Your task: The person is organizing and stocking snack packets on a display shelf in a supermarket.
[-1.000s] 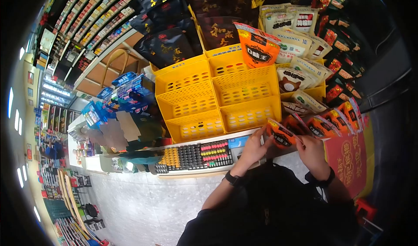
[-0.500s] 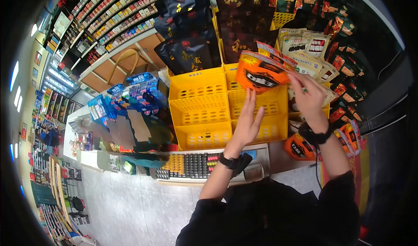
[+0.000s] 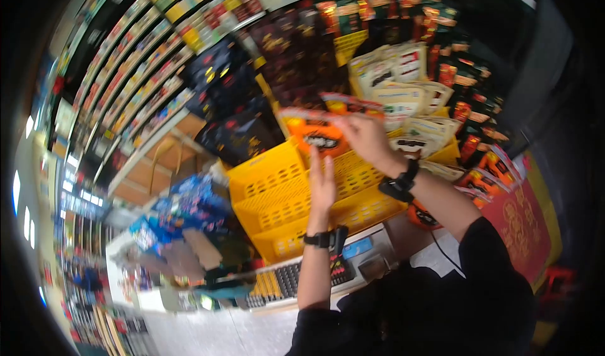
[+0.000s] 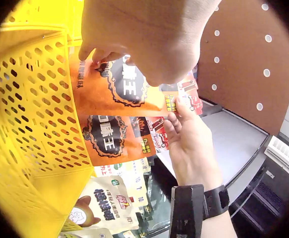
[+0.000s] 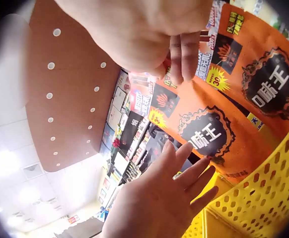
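The orange snack pouch (image 3: 320,139) is now up at the top tier of the yellow basket rack (image 3: 271,189). A second ago it was down at counter level with both hands on it, so it has been carried up and across to the rack but not let go. The right hand (image 3: 367,136) pinches its upper edge between thumb and fingers. The left hand (image 3: 322,182) is open, fingers straight, fingertips at the pouch's front. Just below and behind it sits a second orange pouch (image 4: 109,141) of the same print, though whether it shares the compartment cannot be told. Beige pouches (image 3: 403,97) crowd the baskets to the right, dark bags (image 3: 239,135) hang above left, and more orange pouches (image 3: 498,163) line the counter edge. The rack's perforated wall is close beside the held pouch, and nothing else lies between them.
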